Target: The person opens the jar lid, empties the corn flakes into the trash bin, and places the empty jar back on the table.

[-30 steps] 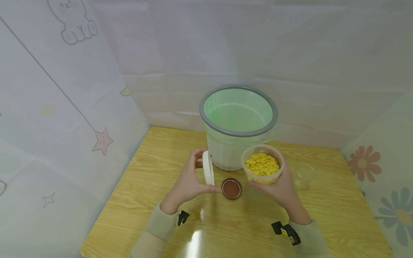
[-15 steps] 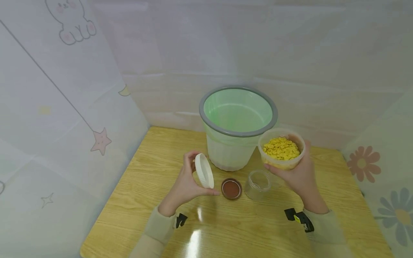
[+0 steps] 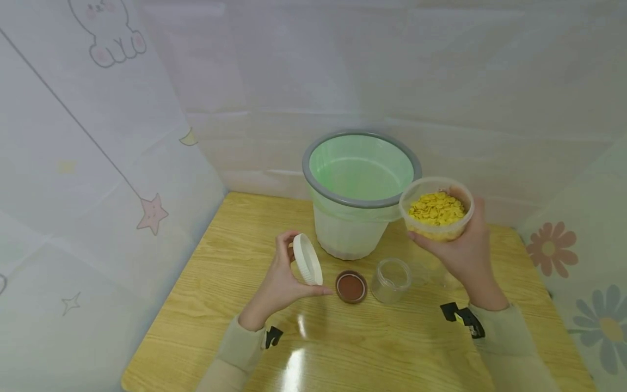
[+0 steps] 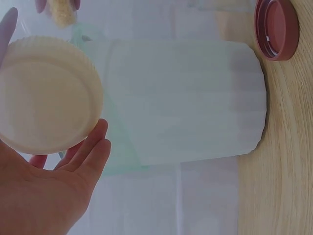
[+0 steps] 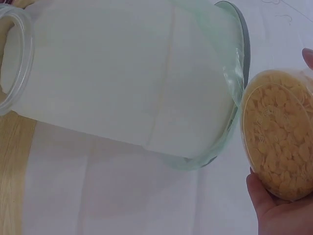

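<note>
My left hand (image 3: 276, 286) holds a white ribbed screw lid (image 3: 307, 259) by its edge, tilted on its side above the table; the left wrist view shows the lid's flat face. With thumb and fingers round its side, my right hand (image 3: 467, 256) grips a translucent round tub (image 3: 410, 191). Small flat yellow pieces (image 3: 437, 208) partly fill it, and they show through its base in the right wrist view. The tub is raised beside the bin's right rim and overlaps it in the head view.
A white waste bin (image 3: 348, 234) with a grey rim and green liner stands at the back of the wooden table (image 3: 235, 348). In front of it lie a brown lid (image 3: 351, 287) and a clear jar (image 3: 391, 283). Patterned sheets (image 3: 318, 65) hang behind and at both sides.
My right hand has moved the tub up and to the right, from over the jar to beside the bin's rim. My left hand has turned the white lid and shifted slightly left.
</note>
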Tool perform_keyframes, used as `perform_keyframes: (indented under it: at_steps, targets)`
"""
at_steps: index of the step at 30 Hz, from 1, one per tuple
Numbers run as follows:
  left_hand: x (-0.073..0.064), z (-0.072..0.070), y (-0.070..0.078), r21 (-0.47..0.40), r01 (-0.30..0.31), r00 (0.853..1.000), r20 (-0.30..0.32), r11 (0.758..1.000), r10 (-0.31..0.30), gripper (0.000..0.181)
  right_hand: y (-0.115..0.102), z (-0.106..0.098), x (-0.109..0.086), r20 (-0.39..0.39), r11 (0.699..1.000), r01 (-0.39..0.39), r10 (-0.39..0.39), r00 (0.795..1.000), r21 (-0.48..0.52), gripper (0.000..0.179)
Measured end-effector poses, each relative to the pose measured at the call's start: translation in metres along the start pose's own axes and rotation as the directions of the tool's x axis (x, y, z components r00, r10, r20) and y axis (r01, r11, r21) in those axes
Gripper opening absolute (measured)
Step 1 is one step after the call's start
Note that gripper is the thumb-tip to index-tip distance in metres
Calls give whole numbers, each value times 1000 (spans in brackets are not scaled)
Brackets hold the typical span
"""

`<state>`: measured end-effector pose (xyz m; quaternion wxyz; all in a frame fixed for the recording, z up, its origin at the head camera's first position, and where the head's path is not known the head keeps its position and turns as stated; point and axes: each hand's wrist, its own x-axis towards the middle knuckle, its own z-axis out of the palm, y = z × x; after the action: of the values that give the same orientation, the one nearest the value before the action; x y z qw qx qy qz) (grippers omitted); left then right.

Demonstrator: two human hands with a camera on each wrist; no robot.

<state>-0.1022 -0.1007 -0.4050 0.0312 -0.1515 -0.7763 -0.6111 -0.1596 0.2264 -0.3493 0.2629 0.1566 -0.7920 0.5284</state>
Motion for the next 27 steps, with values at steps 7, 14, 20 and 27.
perform_keyframes:
  at_steps: [7, 14, 20, 27]
  targets:
    - [0, 0, -3, 6, 5, 1000, -7, 1000, -5, 115, 22, -6, 15, -24, 998, 27, -28, 999, -52, 111]
    - [-2, 1, -3, 4, 13, 1000, 0, 1000, -13, 115, 18, -10, 29, 4, 992, 33, -33, 999, -120, 110]
    - [-3, 2, -4, 6, 11, 1000, 2, 1000, -11, 114, 14, -10, 41, 16, 983, 41, -38, 999, -181, 104]
    - [-2, 3, -9, 5, -1, 1000, 10, 1000, 1, 113, 18, -11, 59, 55, 951, 129, -118, 991, -280, 104]
